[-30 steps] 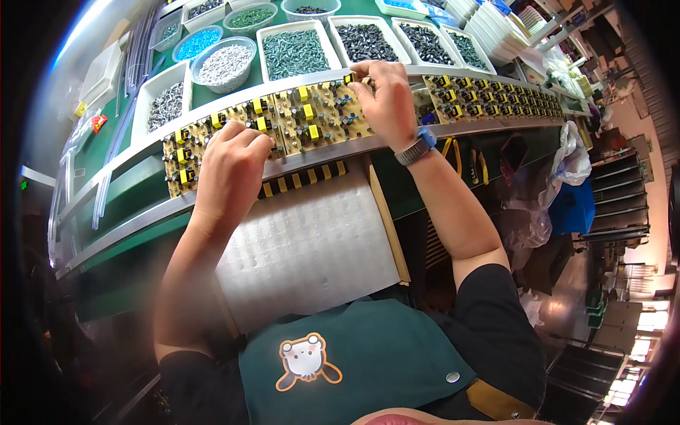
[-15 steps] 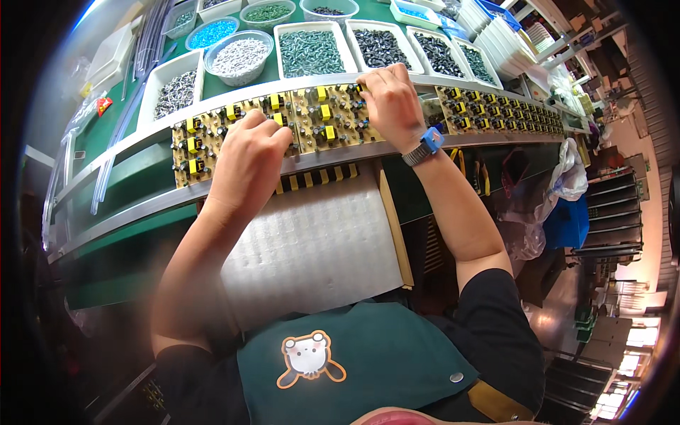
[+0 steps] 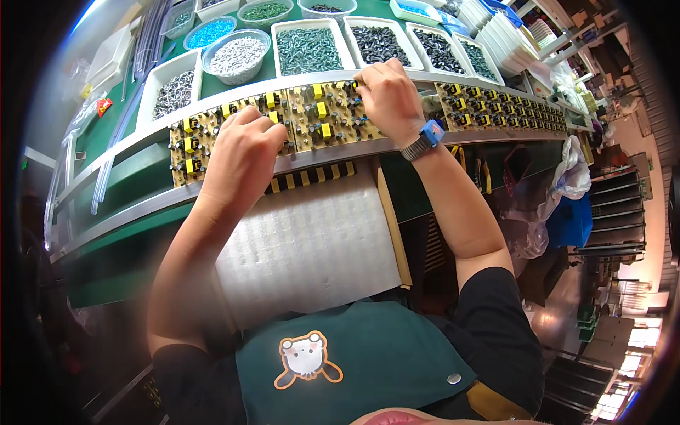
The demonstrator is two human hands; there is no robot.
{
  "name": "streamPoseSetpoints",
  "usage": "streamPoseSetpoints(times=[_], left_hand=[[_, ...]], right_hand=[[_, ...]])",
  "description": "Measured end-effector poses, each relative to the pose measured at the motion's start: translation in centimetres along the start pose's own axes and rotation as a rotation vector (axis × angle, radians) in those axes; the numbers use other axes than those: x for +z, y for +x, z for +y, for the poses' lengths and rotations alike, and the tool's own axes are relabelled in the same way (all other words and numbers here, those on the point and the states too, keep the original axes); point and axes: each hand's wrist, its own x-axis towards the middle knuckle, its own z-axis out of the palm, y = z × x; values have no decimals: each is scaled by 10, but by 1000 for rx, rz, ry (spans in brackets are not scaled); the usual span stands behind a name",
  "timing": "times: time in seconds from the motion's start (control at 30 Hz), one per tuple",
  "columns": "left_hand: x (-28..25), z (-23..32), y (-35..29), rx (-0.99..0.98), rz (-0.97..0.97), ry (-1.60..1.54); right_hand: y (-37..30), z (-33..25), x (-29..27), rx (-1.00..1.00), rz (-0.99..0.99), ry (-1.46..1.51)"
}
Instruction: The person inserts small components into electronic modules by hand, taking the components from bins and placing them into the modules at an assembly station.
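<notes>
A row of tan circuit boards lies along a metal rail, crowded with yellow blocks and small dark parts. Over the left board (image 3: 190,145) my left hand (image 3: 244,145) is closed, its fingers curled down among the parts near the seam with the middle board (image 3: 304,127). My right hand (image 3: 389,95), with a metal watch band and blue piece on the wrist, pinches at the far right part of that middle board. Whatever either hand's fingertips hold is hidden behind the fingers. More joined boards (image 3: 489,110) continue to the right.
Behind the rail stand white trays of green parts (image 3: 308,51) and black parts (image 3: 379,46), and a tub of pale parts (image 3: 237,58). A foam-lined box (image 3: 312,241) sits before me. Yellow-handled pliers (image 3: 484,175) lie right of it.
The whole view has shifted slightly. Both hands stay at nearly the same spots on the boards, with only small movements of the fingers and wrists.
</notes>
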Motion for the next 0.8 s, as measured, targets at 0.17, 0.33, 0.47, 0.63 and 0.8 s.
streamPoseSetpoints(times=[0.17,0.33,0.47,0.63,0.8], left_hand=[[-2,-1,2,10,-17,-66],[-2,-1,2,-6,-33,-50],[0,-1,-5,-26,10,-58],[6,-2,-8,0,22,-95],[3,-7,-9,69,75,-166]], right_hand=[[1,7,-4,-35,-112,15],[-5,0,-11,-29,67,74],[-40,-47,-47,56,-27,352],[-104,-76,-55,52,-310,307],[-120,-83,-35,2,-138,91]])
